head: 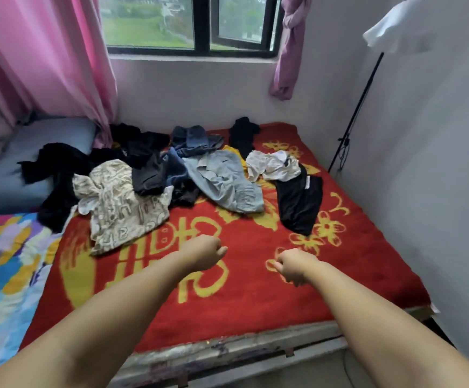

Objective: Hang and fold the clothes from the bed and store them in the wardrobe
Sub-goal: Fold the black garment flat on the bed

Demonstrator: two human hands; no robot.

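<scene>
The clothes (171, 175) are piled far back on the bed (367, 275), with nothing picked up yet. Both hands, left (203, 252) and right (294, 266), are curled into fists near each other, holding nothing. If one piece is pulled, others could be dragged along. A pillow (31, 152) and pink curtain (45, 51) are seen beside the pile.

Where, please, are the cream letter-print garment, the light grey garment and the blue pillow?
cream letter-print garment (121, 203): head view, on its printed middle.
light grey garment (224, 180): head view, on its broad middle panel.
blue pillow (31, 155): head view, on its bare top face.
</scene>
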